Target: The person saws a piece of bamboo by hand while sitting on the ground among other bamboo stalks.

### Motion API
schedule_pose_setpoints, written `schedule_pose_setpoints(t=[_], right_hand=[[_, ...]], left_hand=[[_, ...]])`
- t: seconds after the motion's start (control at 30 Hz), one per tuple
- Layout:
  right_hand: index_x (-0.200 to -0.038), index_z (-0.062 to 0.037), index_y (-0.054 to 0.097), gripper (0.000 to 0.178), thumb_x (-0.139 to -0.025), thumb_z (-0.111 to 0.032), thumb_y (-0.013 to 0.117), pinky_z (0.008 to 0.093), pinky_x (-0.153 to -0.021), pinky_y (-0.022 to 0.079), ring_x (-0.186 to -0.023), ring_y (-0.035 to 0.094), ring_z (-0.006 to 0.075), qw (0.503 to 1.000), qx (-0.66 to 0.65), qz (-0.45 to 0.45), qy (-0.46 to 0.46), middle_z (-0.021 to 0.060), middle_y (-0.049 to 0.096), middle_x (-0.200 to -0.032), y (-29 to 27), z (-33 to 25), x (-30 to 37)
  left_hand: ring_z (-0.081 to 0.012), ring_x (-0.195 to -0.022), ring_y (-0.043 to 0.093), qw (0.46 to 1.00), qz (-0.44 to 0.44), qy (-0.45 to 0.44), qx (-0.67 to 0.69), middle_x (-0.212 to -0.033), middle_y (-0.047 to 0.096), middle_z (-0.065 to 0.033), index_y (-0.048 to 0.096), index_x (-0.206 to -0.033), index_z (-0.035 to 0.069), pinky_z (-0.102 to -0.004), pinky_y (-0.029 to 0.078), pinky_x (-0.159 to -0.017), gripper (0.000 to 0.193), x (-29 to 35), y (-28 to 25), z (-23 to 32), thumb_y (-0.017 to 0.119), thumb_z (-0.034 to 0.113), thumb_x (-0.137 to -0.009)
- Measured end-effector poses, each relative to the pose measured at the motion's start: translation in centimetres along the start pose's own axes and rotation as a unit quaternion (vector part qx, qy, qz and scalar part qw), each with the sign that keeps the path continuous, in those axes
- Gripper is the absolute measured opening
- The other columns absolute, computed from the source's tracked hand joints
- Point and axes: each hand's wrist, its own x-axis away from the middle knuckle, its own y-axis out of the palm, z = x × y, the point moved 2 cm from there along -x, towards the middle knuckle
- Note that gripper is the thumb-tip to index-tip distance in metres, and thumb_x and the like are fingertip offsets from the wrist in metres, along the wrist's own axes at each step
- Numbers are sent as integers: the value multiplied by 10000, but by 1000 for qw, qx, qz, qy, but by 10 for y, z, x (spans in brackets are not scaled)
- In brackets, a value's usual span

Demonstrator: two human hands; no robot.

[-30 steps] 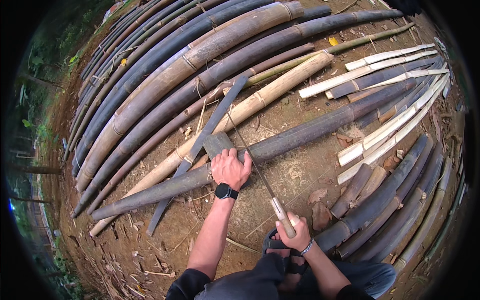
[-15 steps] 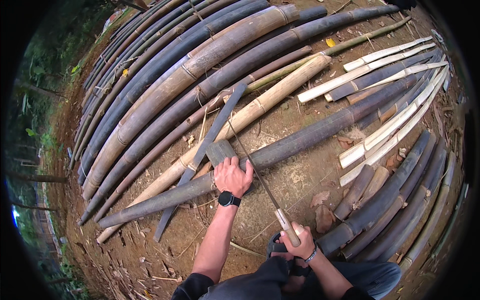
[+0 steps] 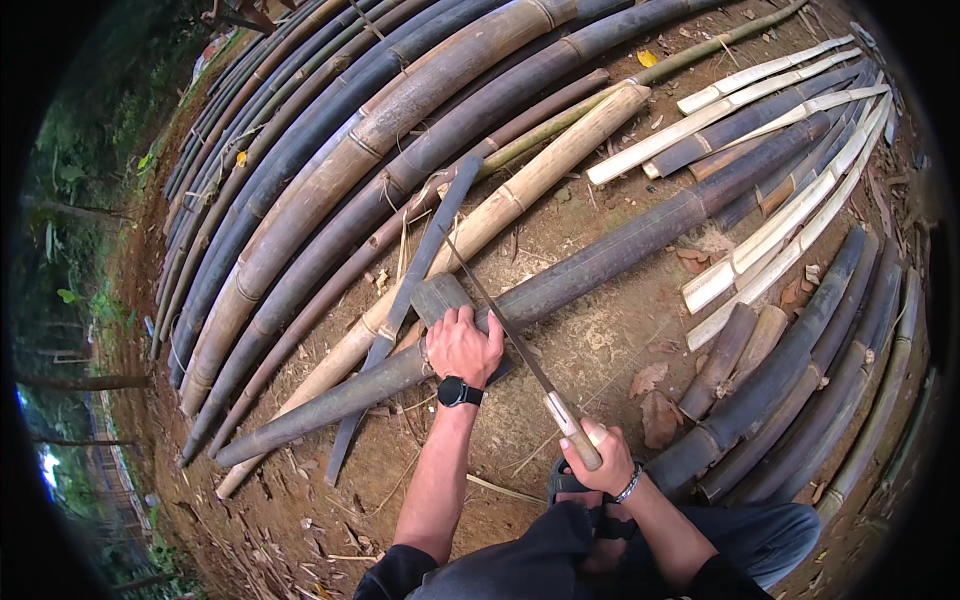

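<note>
A long dark bamboo pole lies slantwise in front of me, over a paler pole and a dark flat strip. My left hand, wearing a black watch, presses down with fingers curled over the dark pole and a short dark bamboo piece beside it. In my right hand is the light wooden handle of a long, narrow saw. Its blade crosses the dark pole just right of my left thumb, tip pointing away from me. Any cut beneath the blade is too small to make out.
Many long bamboo poles lie side by side at the far left. Pale split strips are spread at the right, with shorter dark lengths nearer my leg. Dry leaves and shavings litter the bare soil.
The saw has slid a little away from me across the pole, my right hand moving with it. My left hand keeps its place on the bamboo. The whole view has shifted slightly.
</note>
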Motion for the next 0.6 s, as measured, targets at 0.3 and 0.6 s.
schedule_pose_setpoints(t=[0.3, 0.6], right_hand=[[-894, 0, 614, 221, -858, -179, 738, 450, -514, 512, -586, 661, 404, 999, 1, 19, -46, 189, 615, -614, 0, -5, -9], [-923, 8, 622, 228, -860, -180, 735, 466, -536, 525, -620, 669, 414, 999, 39, 18, -34, 214, 620, -631, 1, -6, -3]], left_hand=[[-387, -884, 669, 1000, -21, -22, 5, -906, 691, -194, 703, -896, 25, -476, 496, -869, 401, 1, 1, -1, 608, 415, -891], [-376, -914, 670, 1000, -18, -17, 8, -926, 695, -191, 705, -908, 25, -479, 488, -883, 417, 3, 4, 1, 604, 429, -889]])
